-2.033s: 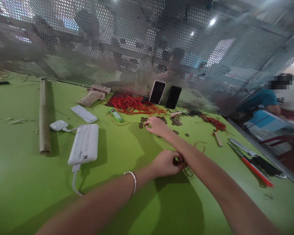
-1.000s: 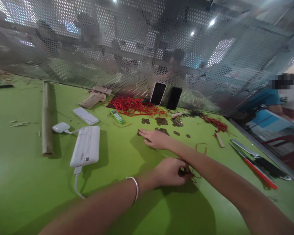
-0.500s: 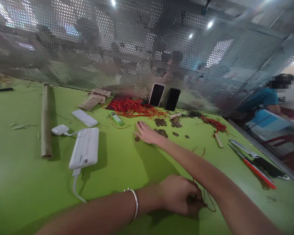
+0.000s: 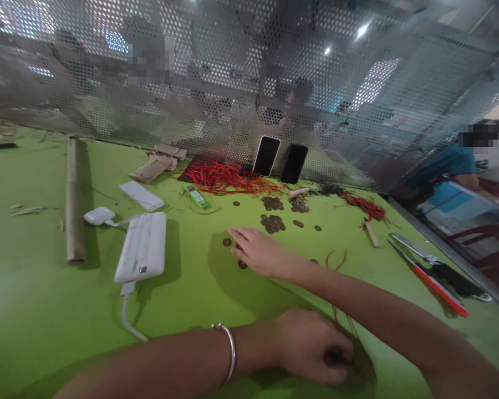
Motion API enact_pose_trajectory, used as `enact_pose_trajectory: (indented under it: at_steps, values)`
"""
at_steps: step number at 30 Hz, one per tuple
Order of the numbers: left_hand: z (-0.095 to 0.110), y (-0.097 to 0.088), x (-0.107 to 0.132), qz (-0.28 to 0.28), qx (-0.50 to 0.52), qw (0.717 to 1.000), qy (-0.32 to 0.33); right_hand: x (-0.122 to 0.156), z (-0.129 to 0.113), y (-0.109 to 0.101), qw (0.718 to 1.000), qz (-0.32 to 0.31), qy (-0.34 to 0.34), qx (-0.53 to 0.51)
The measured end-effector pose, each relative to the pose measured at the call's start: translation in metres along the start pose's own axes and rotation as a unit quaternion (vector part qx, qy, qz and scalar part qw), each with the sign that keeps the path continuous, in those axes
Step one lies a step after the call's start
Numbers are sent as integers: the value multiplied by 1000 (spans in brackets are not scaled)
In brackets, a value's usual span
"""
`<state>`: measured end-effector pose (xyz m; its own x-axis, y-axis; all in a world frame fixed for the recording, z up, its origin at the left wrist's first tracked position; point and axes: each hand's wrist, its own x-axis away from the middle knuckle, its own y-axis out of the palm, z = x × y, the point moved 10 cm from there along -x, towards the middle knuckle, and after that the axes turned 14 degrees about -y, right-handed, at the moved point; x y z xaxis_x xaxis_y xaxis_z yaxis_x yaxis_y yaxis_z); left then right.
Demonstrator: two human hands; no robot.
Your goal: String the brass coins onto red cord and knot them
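Observation:
My left hand (image 4: 311, 346) rests low on the green table (image 4: 191, 310), fingers curled round a small dark stack of coins (image 4: 337, 357). A thin red cord (image 4: 336, 260) trails from it up the table. My right hand (image 4: 260, 252) crosses over my left and lies flat, fingers stretched out, on the table. Loose round coins lie by its fingertips, one coin (image 4: 227, 242) just to the left and another (image 4: 242, 265) under its edge. A coin pile (image 4: 273, 223) sits just beyond it.
A perforated metal screen (image 4: 233, 83) walls the far edge, with two phones (image 4: 266, 155) leaning on it beside a red cord bundle (image 4: 224, 180). A white power bank (image 4: 142, 246), earbud case (image 4: 98, 215) and cardboard tube (image 4: 75, 199) lie left. Red-handled scissors (image 4: 432, 277) lie right. People work behind the screen.
My right hand has slid back toward me from the coin piles, staying flat, with loose coins following. My left hand has drawn nearer to me, still closed.

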<state>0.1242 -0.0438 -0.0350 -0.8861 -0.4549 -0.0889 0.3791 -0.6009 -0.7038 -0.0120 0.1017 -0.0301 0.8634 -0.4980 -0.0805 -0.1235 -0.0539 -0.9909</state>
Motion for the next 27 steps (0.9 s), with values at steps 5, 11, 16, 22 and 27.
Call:
enact_pose_trajectory:
  at_steps: [5,11,16,22,27]
  values:
    - [-1,4,1,-42,18,999,-8,-43,55,-7,997,25,64,-40]
    - [-2,0,1,-49,23,998,-26,-54,63,19,990,-33,78,-109]
    - [-3,0,-1,-27,9,999,-18,-17,-5,21,990,-43,-38,-131]
    - [2,-5,0,4,8,1000,6,21,-42,22,989,-54,-100,-94]
    - [13,-1,5,-10,30,999,43,55,-38,20,988,-65,-89,-105]
